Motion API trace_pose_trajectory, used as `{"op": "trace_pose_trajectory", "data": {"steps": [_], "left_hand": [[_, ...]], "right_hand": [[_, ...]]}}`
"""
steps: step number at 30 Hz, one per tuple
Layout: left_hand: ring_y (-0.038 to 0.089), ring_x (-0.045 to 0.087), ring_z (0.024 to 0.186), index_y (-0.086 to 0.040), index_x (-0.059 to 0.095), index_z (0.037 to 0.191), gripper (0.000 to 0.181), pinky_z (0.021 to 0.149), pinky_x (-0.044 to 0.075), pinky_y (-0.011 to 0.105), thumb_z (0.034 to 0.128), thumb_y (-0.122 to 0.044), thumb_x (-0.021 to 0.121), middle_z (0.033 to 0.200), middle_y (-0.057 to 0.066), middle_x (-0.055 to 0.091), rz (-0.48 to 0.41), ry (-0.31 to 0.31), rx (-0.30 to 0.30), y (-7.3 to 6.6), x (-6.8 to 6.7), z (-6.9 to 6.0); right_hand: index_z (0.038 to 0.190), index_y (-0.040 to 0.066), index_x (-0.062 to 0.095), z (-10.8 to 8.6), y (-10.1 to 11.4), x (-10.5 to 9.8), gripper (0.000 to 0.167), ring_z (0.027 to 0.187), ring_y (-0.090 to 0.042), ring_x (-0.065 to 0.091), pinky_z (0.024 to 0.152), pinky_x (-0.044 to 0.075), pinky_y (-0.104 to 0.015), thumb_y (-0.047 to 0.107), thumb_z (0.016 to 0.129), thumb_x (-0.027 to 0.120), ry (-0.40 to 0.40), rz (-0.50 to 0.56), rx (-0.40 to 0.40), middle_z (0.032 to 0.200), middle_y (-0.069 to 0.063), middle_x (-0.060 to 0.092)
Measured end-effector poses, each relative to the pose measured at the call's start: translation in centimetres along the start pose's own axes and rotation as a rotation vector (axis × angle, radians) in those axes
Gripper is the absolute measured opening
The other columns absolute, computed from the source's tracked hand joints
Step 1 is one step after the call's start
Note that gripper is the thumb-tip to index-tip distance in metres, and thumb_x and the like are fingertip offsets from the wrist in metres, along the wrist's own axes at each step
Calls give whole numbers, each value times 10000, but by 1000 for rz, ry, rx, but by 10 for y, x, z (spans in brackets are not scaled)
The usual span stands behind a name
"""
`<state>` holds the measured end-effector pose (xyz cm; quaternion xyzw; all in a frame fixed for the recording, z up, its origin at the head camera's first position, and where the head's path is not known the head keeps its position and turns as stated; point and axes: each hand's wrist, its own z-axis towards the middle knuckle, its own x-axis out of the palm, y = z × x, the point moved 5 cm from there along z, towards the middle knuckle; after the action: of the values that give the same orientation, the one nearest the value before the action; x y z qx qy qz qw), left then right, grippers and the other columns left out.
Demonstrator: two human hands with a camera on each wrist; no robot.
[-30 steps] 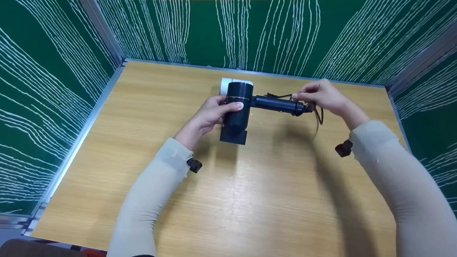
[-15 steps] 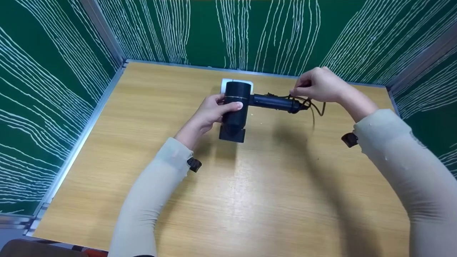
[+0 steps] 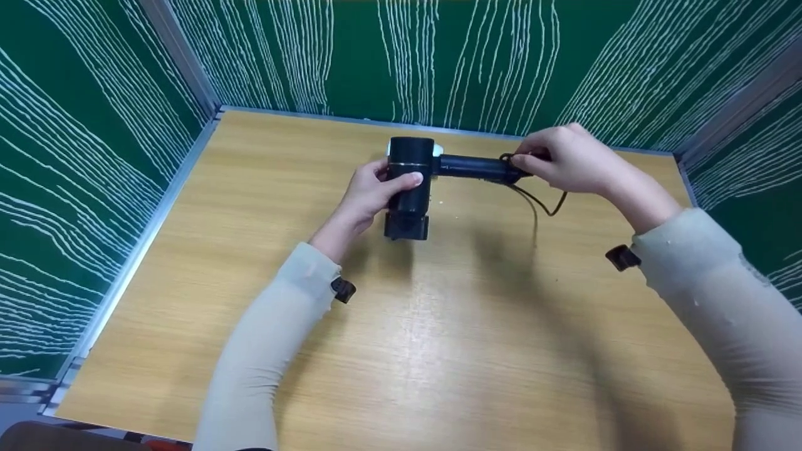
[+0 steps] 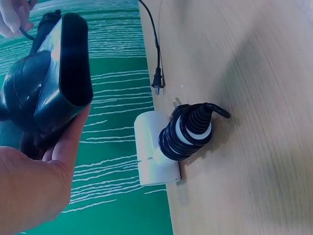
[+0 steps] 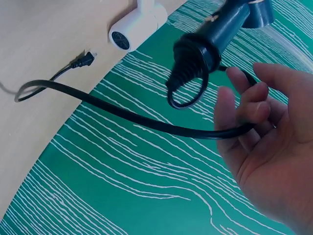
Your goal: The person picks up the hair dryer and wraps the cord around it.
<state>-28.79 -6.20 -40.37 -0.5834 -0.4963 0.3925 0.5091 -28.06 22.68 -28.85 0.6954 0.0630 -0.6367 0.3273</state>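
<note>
A black hair dryer (image 3: 410,150) is held up above the table, its handle pointing right. My left hand (image 3: 366,197) grips its barrel, thumb across the near side. At the handle's end, my right hand (image 3: 570,160) holds the black power cord (image 5: 122,115) in curled fingers. A small cord loop shows at the handle's ribbed tip in the right wrist view. The rest of the cord hangs down to its two-pin plug (image 4: 157,81) by the table. The nozzle's wide flat opening (image 4: 76,63) faces the left wrist camera.
A white hair dryer (image 4: 149,142) rests on the table near the back edge, black cord coiled around its handle; in the head view the black dryer mostly hides it. Green walls (image 3: 357,56) with white lines enclose the wooden table (image 3: 188,282) at back and sides.
The black hair dryer has risen slightly in the head view. My right hand rose, then came down against the handle's end with the cord, which now hangs below the handle.
</note>
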Motion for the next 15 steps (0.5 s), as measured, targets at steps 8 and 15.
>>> {"op": "trace_pose_trajectory", "data": {"steps": [8, 15], "left_hand": [[287, 693, 1166, -96, 625, 1421, 584, 1087, 541, 463, 935, -326, 853, 1309, 101, 699, -86, -53, 42, -3, 0, 0], [290, 700, 1153, -83, 655, 1382, 553, 1060, 552, 424, 923, -308, 864, 1285, 111, 708, -138, -92, 52, -3, 3, 1]], "right_hand": [[1280, -3, 728, -19, 0, 19, 281, 635, -192, 678, 530, 544, -231, 162, 1117, 570, -97, 176, -50, 908, -118, 689], [1460, -5, 615, -31, -7, 56, 364, 685, -155, 662, 593, 573, -217, 90, 1120, 527, -222, 381, -46, 939, -150, 691]]}}
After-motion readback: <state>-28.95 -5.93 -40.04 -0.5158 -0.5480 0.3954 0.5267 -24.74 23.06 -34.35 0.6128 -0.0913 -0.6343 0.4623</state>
